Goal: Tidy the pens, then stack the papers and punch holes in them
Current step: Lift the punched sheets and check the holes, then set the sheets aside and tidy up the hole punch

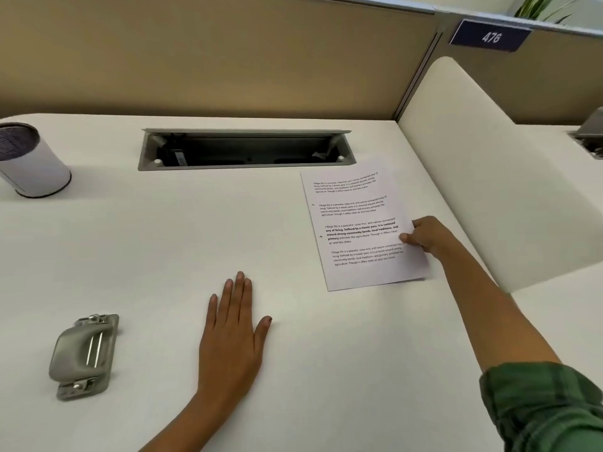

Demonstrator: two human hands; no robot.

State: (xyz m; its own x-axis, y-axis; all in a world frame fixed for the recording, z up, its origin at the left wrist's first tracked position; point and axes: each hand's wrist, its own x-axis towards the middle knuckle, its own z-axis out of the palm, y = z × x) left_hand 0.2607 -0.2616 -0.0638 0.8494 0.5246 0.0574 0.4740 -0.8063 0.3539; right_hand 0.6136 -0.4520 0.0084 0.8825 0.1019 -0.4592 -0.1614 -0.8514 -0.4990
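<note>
White printed papers [359, 230] lie on the desk at the right, with two small punched holes near their left edge. My right hand [427, 236] pinches their right edge, thumb on top. My left hand [233, 331] rests flat on the desk in the middle, fingers straight, holding nothing. A grey metal hole punch [83, 353] sits at the near left, apart from both hands. A white cylindrical pen holder [29, 161] stands at the far left; I cannot see pens in it.
A grey open cable tray [244, 148] is recessed in the white desk [163, 239] at the back. A tan partition wall stands behind it. A cream divider panel [489, 177] rises at the right, close to the papers.
</note>
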